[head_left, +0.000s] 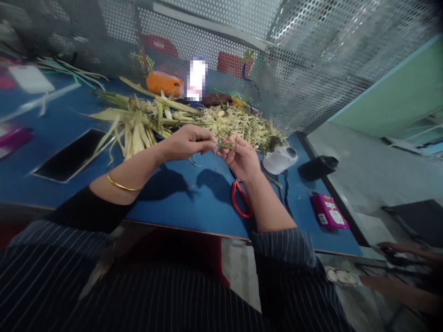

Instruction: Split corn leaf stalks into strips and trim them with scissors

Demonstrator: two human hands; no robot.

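Note:
Over the front of the blue table, my left hand [190, 142] is closed in a pinch with fingertips close to my right hand; what it pinches is too small to make out. Between the fingers of my right hand [244, 159] is a small greenish-brown piece of dried husk [226, 145]. Red-handled scissors [238, 203] lie beneath my right wrist, their blades mostly hidden. Long pale corn husks [136, 136] spread behind my left hand. Beyond my right hand rises a heap of shredded dry husk pieces [235, 122].
A dark flat panel [71, 157] lies at left. On the right are a white spool-like roll [280, 159], a black cylinder [318, 168] and a pink packet [328, 212]. An orange pack [164, 84] stands near the perforated metal screen [214, 37]. Another person's arm [408, 249] shows at lower right.

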